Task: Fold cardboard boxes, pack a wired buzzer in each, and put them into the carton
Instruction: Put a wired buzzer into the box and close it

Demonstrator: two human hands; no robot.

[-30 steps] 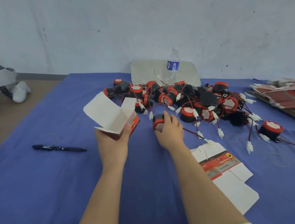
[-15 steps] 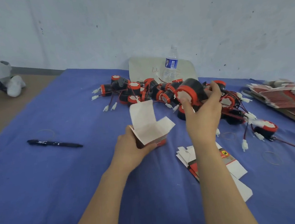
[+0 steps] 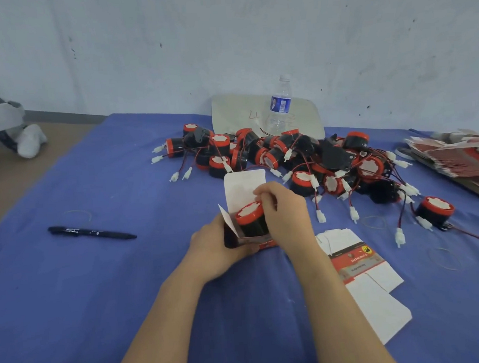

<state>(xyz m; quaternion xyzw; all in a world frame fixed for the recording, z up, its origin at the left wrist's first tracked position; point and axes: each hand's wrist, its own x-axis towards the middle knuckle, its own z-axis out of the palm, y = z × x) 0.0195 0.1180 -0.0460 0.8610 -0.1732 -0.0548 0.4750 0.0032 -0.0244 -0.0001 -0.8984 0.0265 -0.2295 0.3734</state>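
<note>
Buzzer (image 3: 249,216) sits half inside the open box (image 3: 243,185), gripped by the right hand (image 3: 285,215); left hand (image 3: 212,246) clasps the box.

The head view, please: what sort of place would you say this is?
Likely a makeshift hand-packing workstation: a blue-clothed table, a heap of wired buzzers on it, and a stack of flat box blanks at its right edge, against a scuffed wall.

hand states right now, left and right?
Left hand: closed on the small cardboard box, flaps open.
Right hand: closed on a wired buzzer, partly inside that box.
</note>
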